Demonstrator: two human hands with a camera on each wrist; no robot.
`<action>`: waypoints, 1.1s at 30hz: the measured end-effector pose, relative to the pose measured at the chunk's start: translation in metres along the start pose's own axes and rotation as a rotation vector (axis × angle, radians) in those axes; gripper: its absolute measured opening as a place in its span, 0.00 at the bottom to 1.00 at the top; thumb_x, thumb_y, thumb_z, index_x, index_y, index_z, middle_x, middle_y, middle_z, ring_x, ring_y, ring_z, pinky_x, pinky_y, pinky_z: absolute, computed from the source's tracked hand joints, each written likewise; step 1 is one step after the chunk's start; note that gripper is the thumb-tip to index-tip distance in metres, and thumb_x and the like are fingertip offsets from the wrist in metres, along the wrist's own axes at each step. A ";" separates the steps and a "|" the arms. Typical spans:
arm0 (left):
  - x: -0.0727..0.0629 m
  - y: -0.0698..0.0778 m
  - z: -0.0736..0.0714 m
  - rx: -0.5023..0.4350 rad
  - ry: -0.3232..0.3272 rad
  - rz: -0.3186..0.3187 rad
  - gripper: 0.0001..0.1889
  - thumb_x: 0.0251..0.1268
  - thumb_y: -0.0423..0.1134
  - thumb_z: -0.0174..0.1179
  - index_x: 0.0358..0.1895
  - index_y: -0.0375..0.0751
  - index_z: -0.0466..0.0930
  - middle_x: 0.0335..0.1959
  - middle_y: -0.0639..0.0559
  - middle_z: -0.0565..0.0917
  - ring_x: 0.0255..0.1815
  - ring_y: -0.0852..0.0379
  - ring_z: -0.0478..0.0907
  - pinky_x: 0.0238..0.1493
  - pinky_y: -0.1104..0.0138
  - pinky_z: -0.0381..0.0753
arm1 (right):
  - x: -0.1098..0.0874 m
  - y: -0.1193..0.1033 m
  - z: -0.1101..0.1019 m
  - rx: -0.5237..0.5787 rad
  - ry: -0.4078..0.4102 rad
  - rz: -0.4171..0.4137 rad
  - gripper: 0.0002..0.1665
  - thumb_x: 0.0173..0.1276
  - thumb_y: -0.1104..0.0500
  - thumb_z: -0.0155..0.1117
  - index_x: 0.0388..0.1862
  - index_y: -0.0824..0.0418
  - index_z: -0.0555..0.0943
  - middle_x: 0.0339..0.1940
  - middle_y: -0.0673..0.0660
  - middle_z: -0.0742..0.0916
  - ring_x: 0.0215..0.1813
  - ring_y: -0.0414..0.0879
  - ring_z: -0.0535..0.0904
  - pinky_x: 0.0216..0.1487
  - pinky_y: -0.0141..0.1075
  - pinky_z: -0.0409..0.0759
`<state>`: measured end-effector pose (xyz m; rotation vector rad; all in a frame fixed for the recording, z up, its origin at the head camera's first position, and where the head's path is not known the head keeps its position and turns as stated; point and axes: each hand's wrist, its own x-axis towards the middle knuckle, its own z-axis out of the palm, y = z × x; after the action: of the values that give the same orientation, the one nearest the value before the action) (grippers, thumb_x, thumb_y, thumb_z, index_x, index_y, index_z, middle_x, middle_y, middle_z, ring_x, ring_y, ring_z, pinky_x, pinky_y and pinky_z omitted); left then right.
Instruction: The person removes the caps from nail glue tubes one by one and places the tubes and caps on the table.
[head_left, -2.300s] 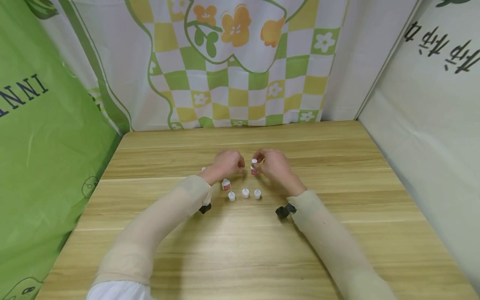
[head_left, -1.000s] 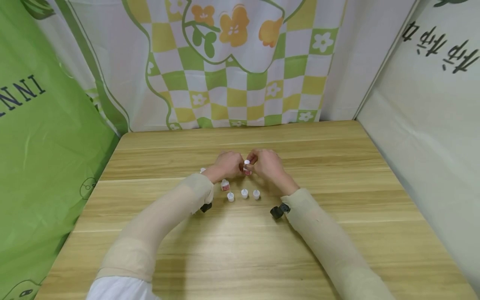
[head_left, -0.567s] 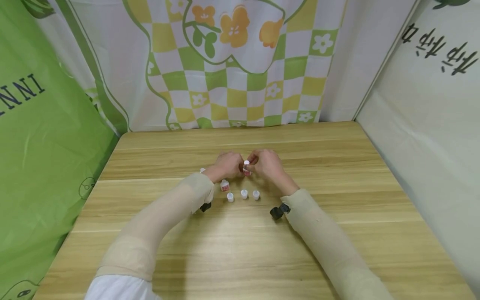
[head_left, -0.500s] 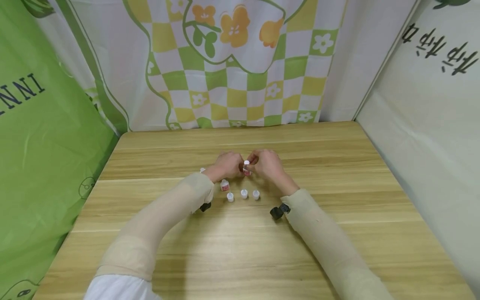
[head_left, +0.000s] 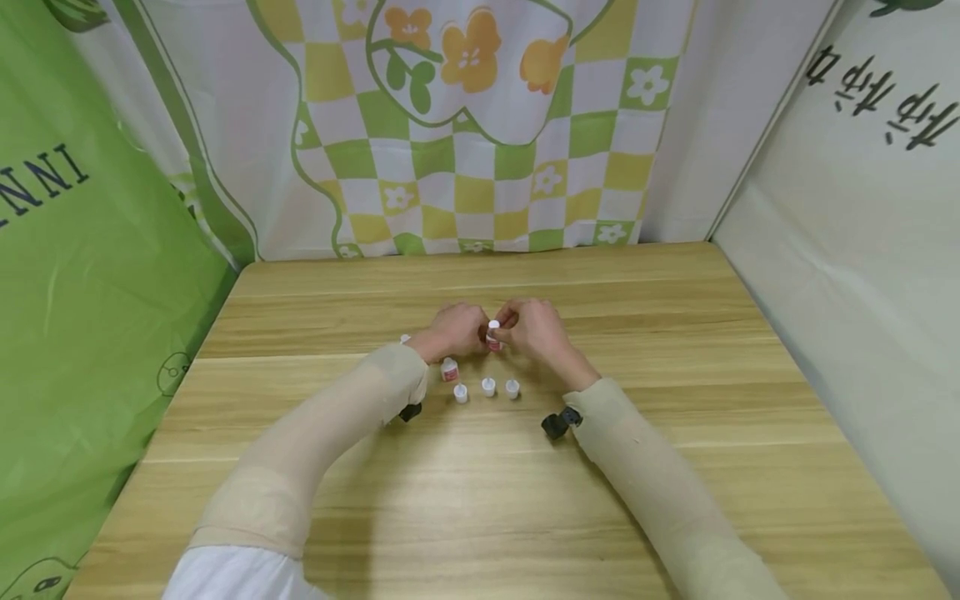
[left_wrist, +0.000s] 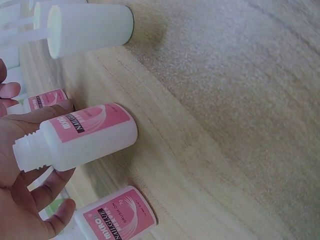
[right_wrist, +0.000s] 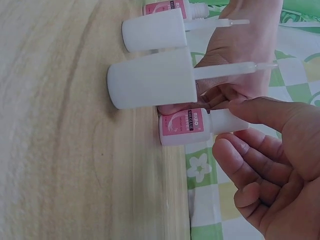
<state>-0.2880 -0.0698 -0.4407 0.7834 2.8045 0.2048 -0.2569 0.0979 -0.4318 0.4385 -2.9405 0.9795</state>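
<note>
My right hand (head_left: 536,329) pinches the white cap (right_wrist: 227,121) of a small pink-labelled nail glue bottle (right_wrist: 185,125) between thumb and fingers. At the bottle's other side, my left hand (head_left: 459,327) holds its lower body with the fingertips, partly hidden in the head view. Nearer me stands an uncapped nail glue bottle (left_wrist: 95,135) with a bare threaded neck, just below the left hand. One more nail glue bottle (left_wrist: 120,215) is beside it, its top hidden behind the left fingers. Three white brush caps (head_left: 488,388) stand upside down, brushes pointing up.
The wooden table (head_left: 480,500) runs back to a checked, flowered curtain (head_left: 480,183). A green sheet (head_left: 97,333) hangs on the left and a white one (head_left: 847,275) on the right. A black wrist camera (head_left: 557,425) sits below the right wrist.
Since the oldest frame, my right hand has carried the capped nail glue bottle left to meet my left hand. Over the last second both hands have stayed almost still.
</note>
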 end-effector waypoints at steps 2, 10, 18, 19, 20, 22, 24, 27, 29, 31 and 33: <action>0.000 0.000 0.000 -0.002 -0.001 0.001 0.08 0.62 0.48 0.70 0.32 0.48 0.87 0.33 0.55 0.88 0.41 0.53 0.81 0.52 0.54 0.78 | 0.000 0.000 0.000 0.007 -0.002 -0.002 0.10 0.60 0.51 0.76 0.32 0.55 0.86 0.30 0.51 0.90 0.35 0.45 0.84 0.45 0.39 0.77; -0.002 0.002 -0.002 -0.029 -0.008 -0.008 0.08 0.61 0.47 0.70 0.34 0.48 0.88 0.34 0.55 0.88 0.41 0.54 0.82 0.51 0.56 0.79 | 0.002 0.001 0.001 0.009 -0.025 -0.018 0.08 0.60 0.53 0.76 0.32 0.55 0.86 0.30 0.51 0.90 0.35 0.45 0.84 0.45 0.39 0.77; -0.001 0.000 -0.001 -0.026 0.000 -0.004 0.09 0.62 0.49 0.69 0.35 0.48 0.88 0.35 0.55 0.88 0.40 0.54 0.82 0.50 0.57 0.80 | 0.003 0.002 0.000 0.010 -0.032 -0.051 0.07 0.61 0.54 0.75 0.33 0.55 0.86 0.31 0.51 0.91 0.35 0.44 0.85 0.44 0.38 0.79; -0.001 0.000 -0.001 -0.029 0.001 -0.003 0.09 0.62 0.49 0.69 0.35 0.48 0.88 0.35 0.55 0.89 0.41 0.54 0.82 0.50 0.57 0.80 | 0.003 0.002 0.000 0.015 -0.033 -0.052 0.06 0.61 0.55 0.74 0.33 0.55 0.86 0.31 0.51 0.91 0.35 0.44 0.85 0.44 0.38 0.79; -0.001 0.000 -0.001 -0.028 0.002 -0.005 0.09 0.62 0.49 0.69 0.35 0.48 0.88 0.36 0.55 0.89 0.41 0.54 0.82 0.50 0.57 0.80 | 0.003 0.002 -0.001 0.019 -0.033 -0.053 0.06 0.61 0.55 0.74 0.33 0.55 0.86 0.31 0.52 0.91 0.35 0.44 0.85 0.44 0.38 0.79; -0.001 0.000 -0.001 -0.028 0.001 -0.004 0.09 0.62 0.49 0.70 0.36 0.49 0.88 0.36 0.55 0.89 0.41 0.54 0.83 0.50 0.57 0.80 | 0.003 0.002 -0.001 0.027 -0.036 -0.052 0.06 0.61 0.56 0.74 0.34 0.56 0.86 0.32 0.52 0.91 0.36 0.45 0.85 0.43 0.38 0.80; -0.001 0.001 -0.002 -0.029 -0.001 -0.007 0.09 0.62 0.48 0.70 0.36 0.48 0.88 0.36 0.55 0.89 0.41 0.54 0.83 0.50 0.57 0.81 | 0.003 0.002 0.000 0.034 -0.038 -0.048 0.06 0.61 0.56 0.74 0.35 0.56 0.86 0.33 0.52 0.91 0.36 0.45 0.85 0.43 0.38 0.80; -0.002 0.000 -0.002 -0.017 -0.002 -0.014 0.08 0.62 0.48 0.70 0.36 0.48 0.88 0.36 0.55 0.89 0.41 0.54 0.83 0.50 0.57 0.80 | 0.003 0.003 0.001 0.040 -0.039 -0.041 0.07 0.61 0.56 0.75 0.35 0.56 0.86 0.33 0.53 0.91 0.37 0.46 0.85 0.43 0.38 0.81; -0.003 0.000 -0.002 -0.011 0.000 -0.018 0.08 0.62 0.48 0.70 0.36 0.48 0.88 0.36 0.55 0.89 0.42 0.54 0.83 0.51 0.56 0.80 | 0.003 0.003 0.001 0.035 -0.035 -0.037 0.08 0.61 0.55 0.75 0.35 0.56 0.86 0.33 0.52 0.91 0.37 0.46 0.85 0.43 0.38 0.81; -0.003 0.000 -0.001 -0.003 0.003 -0.021 0.09 0.62 0.49 0.70 0.36 0.49 0.88 0.36 0.56 0.89 0.42 0.54 0.83 0.53 0.56 0.79 | 0.002 0.003 0.002 0.029 -0.030 -0.037 0.08 0.61 0.54 0.75 0.35 0.55 0.85 0.33 0.52 0.90 0.37 0.46 0.85 0.42 0.38 0.80; -0.003 0.000 -0.001 -0.006 0.004 -0.023 0.09 0.62 0.49 0.70 0.36 0.49 0.88 0.37 0.56 0.89 0.43 0.54 0.83 0.55 0.55 0.79 | 0.002 0.004 0.002 0.022 -0.025 -0.041 0.08 0.61 0.54 0.75 0.35 0.55 0.85 0.33 0.52 0.90 0.36 0.46 0.84 0.42 0.38 0.80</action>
<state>-0.2856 -0.0716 -0.4393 0.7503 2.8141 0.2110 -0.2594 0.0990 -0.4356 0.5139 -2.9325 1.0107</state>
